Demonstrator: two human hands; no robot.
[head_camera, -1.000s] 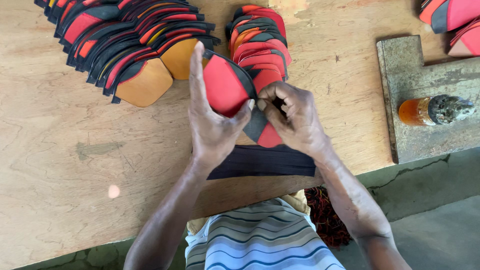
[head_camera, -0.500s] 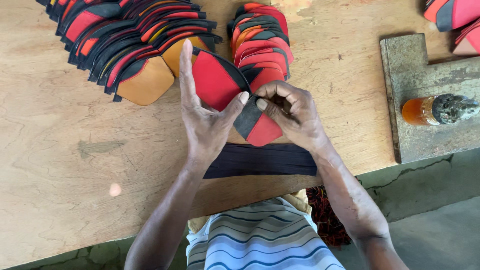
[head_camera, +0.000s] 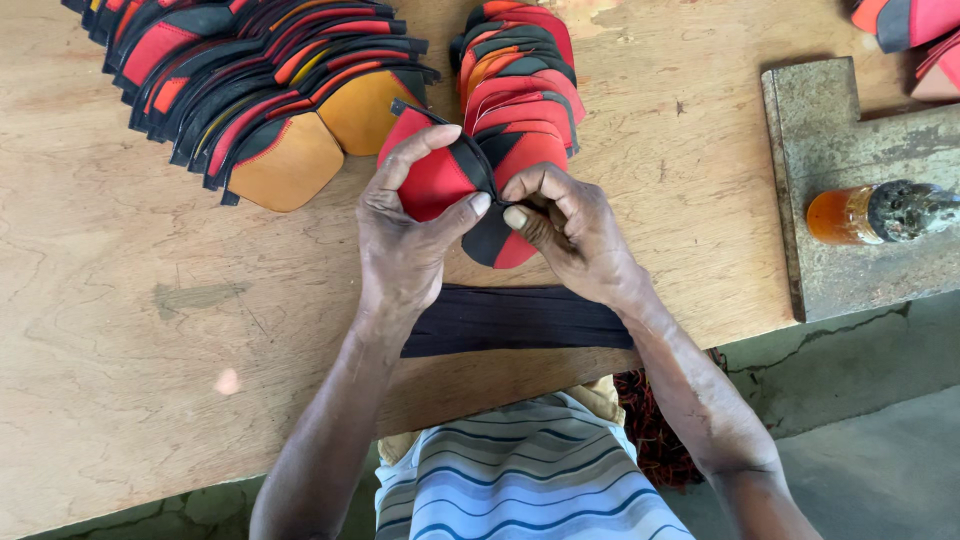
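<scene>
Both hands grip one red and black leather piece (head_camera: 440, 180) over the wooden table (head_camera: 120, 330). My left hand (head_camera: 410, 235) curls around its red left part, thumb and fingers pinching the black seam. My right hand (head_camera: 565, 225) pinches the same seam from the right, fingers bent, with the piece's red and black lower end (head_camera: 500, 245) showing beneath. A flat stack of black strips (head_camera: 515, 320) lies under my wrists near the table's front edge.
A long fanned row of red, black and tan pieces (head_camera: 250, 100) runs across the back left. A smaller pile (head_camera: 520, 70) sits behind my hands. A grey metal slab (head_camera: 850, 110) at the right carries an orange bottle (head_camera: 865, 212) lying on its side.
My left hand's fingers, spread flat over the piece before, have curled around it. The piece is now folded up between both hands, and both thumbs meet at the seam.
</scene>
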